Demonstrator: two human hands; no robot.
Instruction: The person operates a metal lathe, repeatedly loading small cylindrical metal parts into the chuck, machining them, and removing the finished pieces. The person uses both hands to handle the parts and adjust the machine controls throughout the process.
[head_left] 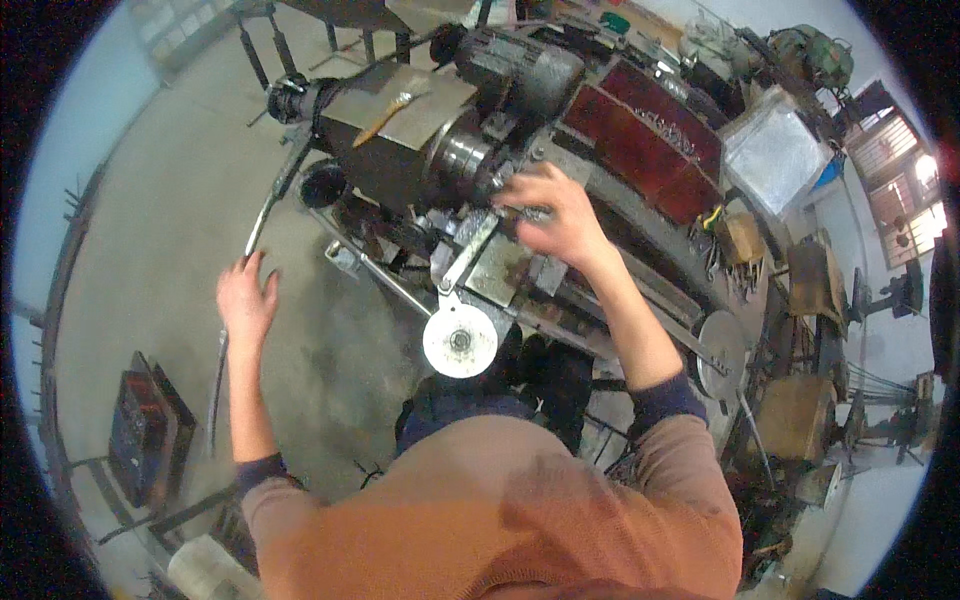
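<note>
My left hand [247, 297] is closed round a long metal bar [268, 213]. The bar slants up to the left end of a lathe [375, 150], and a thin length shows below my hand. Beside the round metal chuck [465, 158] is my right hand [560, 220], its fingers bent and smeared by motion. Whether it holds anything is unclear; a small piece of metal shows under the palm. Below it, a flat strip [470, 252] leads toward a pale round dial [460, 340] on the tool carriage, in front of my body.
A wooden-handled brush [385, 118] lies on the headstock cover. Behind the bed stands a red tray [640, 135] with metal shavings. A handwheel [718, 355] is at the right end, and a dark box [140, 420] stands on the floor at left.
</note>
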